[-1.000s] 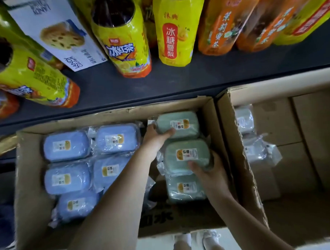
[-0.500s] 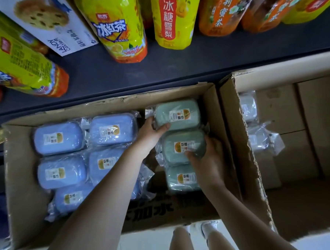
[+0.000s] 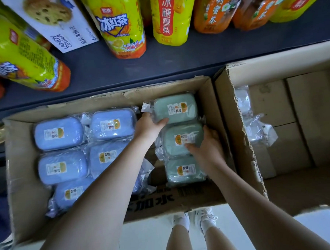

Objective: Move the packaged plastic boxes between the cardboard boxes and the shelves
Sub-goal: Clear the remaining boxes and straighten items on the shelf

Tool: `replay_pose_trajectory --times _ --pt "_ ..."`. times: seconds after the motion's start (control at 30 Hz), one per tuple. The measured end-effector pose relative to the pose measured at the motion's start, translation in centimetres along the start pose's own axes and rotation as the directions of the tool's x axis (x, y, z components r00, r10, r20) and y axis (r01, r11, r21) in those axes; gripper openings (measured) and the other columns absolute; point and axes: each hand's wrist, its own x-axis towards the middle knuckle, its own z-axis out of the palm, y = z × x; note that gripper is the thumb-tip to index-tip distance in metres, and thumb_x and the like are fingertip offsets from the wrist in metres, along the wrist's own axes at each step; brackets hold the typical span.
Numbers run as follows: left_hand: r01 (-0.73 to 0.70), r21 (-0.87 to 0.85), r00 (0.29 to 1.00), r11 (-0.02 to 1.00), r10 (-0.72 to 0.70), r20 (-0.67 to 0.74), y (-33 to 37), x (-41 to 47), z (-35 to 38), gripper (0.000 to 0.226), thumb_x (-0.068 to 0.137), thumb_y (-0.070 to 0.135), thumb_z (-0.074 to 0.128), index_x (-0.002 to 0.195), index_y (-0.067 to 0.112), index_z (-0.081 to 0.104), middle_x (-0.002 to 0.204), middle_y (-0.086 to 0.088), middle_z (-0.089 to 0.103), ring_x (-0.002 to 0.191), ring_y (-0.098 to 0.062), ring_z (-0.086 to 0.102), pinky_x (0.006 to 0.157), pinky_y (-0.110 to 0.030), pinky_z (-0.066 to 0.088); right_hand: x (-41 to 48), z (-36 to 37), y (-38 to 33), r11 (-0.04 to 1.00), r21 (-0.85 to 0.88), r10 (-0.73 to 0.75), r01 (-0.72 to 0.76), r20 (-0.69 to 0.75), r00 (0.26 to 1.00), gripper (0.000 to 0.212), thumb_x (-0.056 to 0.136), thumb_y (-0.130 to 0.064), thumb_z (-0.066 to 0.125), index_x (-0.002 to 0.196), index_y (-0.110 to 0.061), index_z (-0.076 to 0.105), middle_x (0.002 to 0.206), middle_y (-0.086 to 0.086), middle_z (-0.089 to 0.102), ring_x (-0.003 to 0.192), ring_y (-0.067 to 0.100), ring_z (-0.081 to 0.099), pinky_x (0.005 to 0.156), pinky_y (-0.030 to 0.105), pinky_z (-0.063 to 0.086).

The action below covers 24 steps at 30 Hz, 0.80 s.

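An open cardboard box holds several blue wrapped plastic boxes on its left and three green ones in a column on its right. My left hand grips the near left corner of the far green box. My right hand holds the middle green box by its right side, thumb on its top. The near green box lies untouched below them.
A second cardboard box to the right holds clear wrapped packages along its left wall. Behind both boxes runs a dark shelf with yellow and orange drink bottles and a cookie carton. My legs and white shoes stand on pale floor.
The view has shifted down a little. Both hands stay on the same two green boxes, and my right hand has slid slightly further up around the middle one.
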Motion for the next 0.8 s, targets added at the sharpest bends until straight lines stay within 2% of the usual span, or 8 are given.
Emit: replay_pose_trajectory --times 0.07,0.2,0.3,0.4,0.5,0.6,0.67,0.8 --pt "-0.027 0.075 1.000 0.997 0.026 0.015 0.3 -1.0 -1.0 0.060 0.087 0.040 0.063 0.135 0.007 0.047 0.132 -0.008 0.056 0.118 -0.025 0.054 0.086 -0.028 0.041 -0.2 -0.8 -0.2 1.000 0.011 0.024 -0.025 0.044 0.999 0.075 0.080 -0.031 0.072 0.142 -0.015 0.033 0.138 0.006 0.045 0.123 0.024 0.048 0.094 0.033 0.044" --pt "-0.108 0.241 0.993 0.965 0.091 0.077 1.1 -5.6 -4.4 0.050 0.092 0.031 0.057 0.133 0.004 0.046 0.132 -0.013 0.054 0.119 -0.027 0.052 0.091 -0.031 0.042 -2.1 -3.1 -0.4 0.995 -0.101 -0.005 0.021 0.157 0.988 0.048 0.083 -0.029 0.068 0.126 -0.016 0.050 0.116 0.005 0.062 0.097 0.021 0.060 0.076 0.030 0.049" --pt "-0.215 0.330 0.972 0.919 0.167 0.167 1.3 -10.8 -7.7 0.044 0.092 0.028 0.057 0.131 0.008 0.049 0.130 -0.011 0.055 0.117 -0.022 0.054 0.096 -0.030 0.042 -4.9 -6.0 -1.7 0.951 -0.294 -0.025 0.098 0.242 0.970 0.040 0.088 -0.034 0.059 0.122 -0.014 0.054 0.115 0.007 0.063 0.100 0.024 0.060 0.080 0.032 0.050" --pt "-0.295 0.448 0.954 0.844 0.231 0.192 2.5 -16.4 -11.7 0.038 0.093 0.027 0.055 0.127 0.009 0.052 0.128 -0.008 0.055 0.117 -0.020 0.053 0.096 -0.029 0.042 -8.9 -10.3 -3.9 0.839 -0.492 -0.062 0.232 0.337 0.940 0.036 0.091 -0.034 0.053 0.122 -0.018 0.056 0.116 0.007 0.063 0.102 0.024 0.061 0.082 0.031 0.051" --pt "-0.325 0.608 0.943 0.724 0.297 0.150 5.1 -21.5 -15.7 0.033 0.095 0.031 0.049 0.121 0.010 0.051 0.126 -0.007 0.053 0.116 -0.022 0.053 0.093 -0.033 0.043 -13.6 -16.1 -7.5 0.639 -0.671 -0.149 0.377 0.373 0.916 0.036 0.094 -0.034 0.048 0.125 -0.016 0.053 0.120 0.008 0.059 0.109 0.027 0.058 0.090 0.034 0.048" --pt "-0.332 0.799 0.912 0.501 0.388 0.135 9.6 -26.4 -19.6 0.031 0.097 0.030 0.043 0.119 0.009 0.049 0.123 -0.009 0.049 0.117 -0.027 0.051 0.090 -0.038 0.043 -18.2 -22.3 -11.1 0.495 -0.763 -0.275 0.415 0.315 0.908 0.041 0.095 -0.035 0.045 0.132 -0.016 0.049 0.132 0.007 0.052 0.121 0.026 0.050 0.097 0.034 0.043" --pt "-0.342 0.853 0.869 0.394 0.479 0.127 13.1 -29.8 -22.0 0.031 0.098 0.030 0.041 0.121 0.010 0.047 0.122 -0.008 0.048 0.117 -0.027 0.050 0.086 -0.038 0.043 -20.8 -26.3 -13.1 0.397 -0.817 -0.401 0.418 0.255 0.880 0.044 0.092 -0.037 0.048 0.132 -0.019 0.048 0.136 0.004 0.050 0.125 0.023 0.046 0.099 0.032 0.041" --pt "-0.332 0.877 0.786 0.346 0.616 0.054 19.1 -36.6 -26.0 0.032 0.098 0.031 0.040 0.121 0.010 0.048 0.120 -0.009 0.050 0.114 -0.027 0.052 0.085 -0.037 0.044 -26.4 -33.3 -16.4 0.337 -0.866 -0.513 0.370 0.160 0.843 0.042 0.088 -0.033 0.053 0.127 -0.017 0.052 0.128 0.003 0.055 0.123 0.024 0.048 0.094 0.033 0.043"
